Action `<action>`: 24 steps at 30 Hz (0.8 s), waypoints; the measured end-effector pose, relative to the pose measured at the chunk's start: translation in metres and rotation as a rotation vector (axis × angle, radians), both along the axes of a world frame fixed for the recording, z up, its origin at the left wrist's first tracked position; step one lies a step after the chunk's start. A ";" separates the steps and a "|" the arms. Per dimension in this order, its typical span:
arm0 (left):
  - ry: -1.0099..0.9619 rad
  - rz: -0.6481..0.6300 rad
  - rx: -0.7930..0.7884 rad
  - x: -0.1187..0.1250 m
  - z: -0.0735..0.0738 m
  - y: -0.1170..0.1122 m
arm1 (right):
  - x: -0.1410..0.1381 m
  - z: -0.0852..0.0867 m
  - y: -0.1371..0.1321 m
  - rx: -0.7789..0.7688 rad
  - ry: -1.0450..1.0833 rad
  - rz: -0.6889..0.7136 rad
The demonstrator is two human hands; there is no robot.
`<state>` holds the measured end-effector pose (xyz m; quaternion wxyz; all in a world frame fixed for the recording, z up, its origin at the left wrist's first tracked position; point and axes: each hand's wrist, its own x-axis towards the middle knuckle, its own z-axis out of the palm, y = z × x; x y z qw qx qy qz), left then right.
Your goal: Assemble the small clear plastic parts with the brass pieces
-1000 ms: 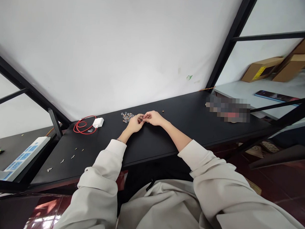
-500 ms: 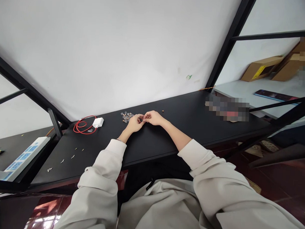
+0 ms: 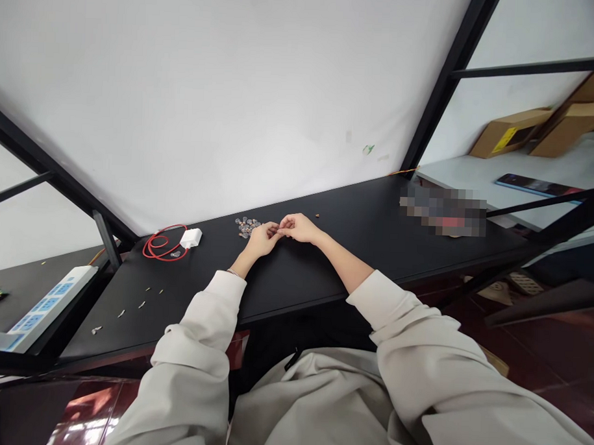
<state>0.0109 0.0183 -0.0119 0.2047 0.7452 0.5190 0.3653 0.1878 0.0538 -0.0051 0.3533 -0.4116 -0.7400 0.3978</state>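
Over the black desk, my left hand and my right hand meet at the fingertips. Both are closed in a pinch around something too small and too covered by fingers to make out. Just behind and left of my left hand lies a cluster of small clear pieces with copper-coloured ends, partly hidden by that hand. One tiny brown piece rests on the desk beyond my right hand.
A red cable lies coiled by a white charger plug, with a clear piece inside the loop. Several small bits are scattered at the desk's left. A power strip stands farther left. The wall rises behind.
My fingertips have shifted slightly and the gap between my left thumb and fingers looks narrower. Both hands stay together in the same place.
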 end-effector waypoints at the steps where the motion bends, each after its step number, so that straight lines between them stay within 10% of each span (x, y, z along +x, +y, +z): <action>1: -0.009 -0.003 0.001 0.000 0.001 -0.001 | 0.000 0.000 0.000 -0.003 -0.002 -0.003; 24: -0.093 -0.004 0.076 0.000 -0.001 0.001 | 0.002 0.009 -0.006 0.027 -0.093 0.020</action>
